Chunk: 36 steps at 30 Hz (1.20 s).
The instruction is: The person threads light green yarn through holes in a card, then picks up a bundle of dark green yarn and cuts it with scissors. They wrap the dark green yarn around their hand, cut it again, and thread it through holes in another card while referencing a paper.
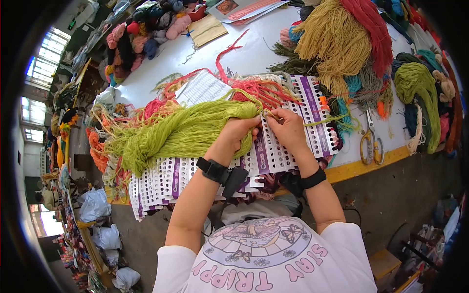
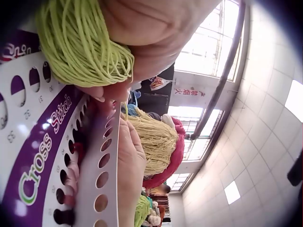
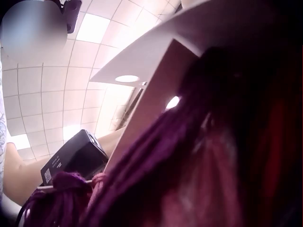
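Note:
A thick skein of lime-green thread [image 1: 185, 129] lies across a row of white and purple punched cards [image 1: 264, 151] marked "Cross Stitch". My left hand [image 1: 238, 131] grips its right end, with looped strands bulging under the palm in the left wrist view. Close beside it, my right hand [image 1: 289, 129] pinches a green strand at the top edge of a card, thumb and forefinger together. From the left wrist, that card's row of holes [image 2: 102, 179] runs in front of the right hand. The right wrist view shows dark purple thread [image 3: 156, 137] hanging from a card; the right fingers are hidden there.
Scissors [image 1: 371, 141] lie near the table's yellow edge on the right. Tan thread [image 1: 337, 44] and red thread [image 1: 373, 34] are heaped at the back right. A printed paper sheet [image 1: 202, 89] rests on pink and coral threads. Balls of yarn [image 1: 156, 22] crowd the far left.

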Each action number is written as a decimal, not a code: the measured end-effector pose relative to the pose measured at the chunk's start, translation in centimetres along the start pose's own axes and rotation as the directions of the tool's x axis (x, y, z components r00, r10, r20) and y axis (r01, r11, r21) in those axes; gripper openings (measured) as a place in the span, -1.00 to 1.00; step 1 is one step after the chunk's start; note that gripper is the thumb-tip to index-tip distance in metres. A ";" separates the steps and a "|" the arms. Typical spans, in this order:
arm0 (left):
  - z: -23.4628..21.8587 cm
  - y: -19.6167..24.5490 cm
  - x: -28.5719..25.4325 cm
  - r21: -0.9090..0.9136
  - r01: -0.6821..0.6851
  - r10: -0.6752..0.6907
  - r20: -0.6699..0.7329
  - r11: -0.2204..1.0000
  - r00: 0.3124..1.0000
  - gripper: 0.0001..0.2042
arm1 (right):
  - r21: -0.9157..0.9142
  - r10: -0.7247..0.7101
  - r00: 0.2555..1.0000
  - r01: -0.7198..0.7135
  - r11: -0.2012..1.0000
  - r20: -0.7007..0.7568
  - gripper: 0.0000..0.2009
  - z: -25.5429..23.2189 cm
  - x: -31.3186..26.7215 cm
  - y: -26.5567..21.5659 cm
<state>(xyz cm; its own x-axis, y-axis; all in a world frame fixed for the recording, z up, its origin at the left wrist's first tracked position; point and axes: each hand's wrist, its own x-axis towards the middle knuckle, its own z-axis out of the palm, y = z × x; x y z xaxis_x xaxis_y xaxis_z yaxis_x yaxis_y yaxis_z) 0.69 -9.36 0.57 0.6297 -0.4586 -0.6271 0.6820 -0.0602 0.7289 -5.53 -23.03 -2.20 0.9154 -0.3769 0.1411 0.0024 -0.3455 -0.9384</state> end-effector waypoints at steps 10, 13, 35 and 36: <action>0.3 0.2 0.4 0.037 -0.094 0.098 -0.156 0.995 0.983 -0.96 | 0.073 -0.007 1.000 0.006 0.997 0.018 -0.86 0.0 -0.6 0.9; -2.6 1.8 0.0 -0.382 0.075 -0.004 0.182 0.921 0.983 -0.92 | -0.041 -0.065 0.998 0.064 0.997 -0.007 -0.86 0.0 -0.8 0.8; -16.3 9.5 -10.1 0.062 -0.425 0.423 -0.293 0.903 0.857 -0.71 | 0.033 0.096 0.994 -0.095 0.995 -0.053 -0.87 0.9 -1.3 0.5; -13.7 8.1 -9.4 0.058 -0.477 0.480 -0.084 0.877 0.873 -0.65 | 0.054 0.070 0.997 -0.069 0.996 -0.031 -0.87 0.9 -1.2 -0.2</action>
<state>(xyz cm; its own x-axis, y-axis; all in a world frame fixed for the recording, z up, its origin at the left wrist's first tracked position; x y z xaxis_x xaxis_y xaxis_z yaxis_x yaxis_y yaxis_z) 5.41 6.66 8.62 0.9086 -0.3544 -0.2211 0.2769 0.1146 0.9541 -6.24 -21.72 -2.52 0.9005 -0.4266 0.0843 -0.0388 -0.2718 -0.9616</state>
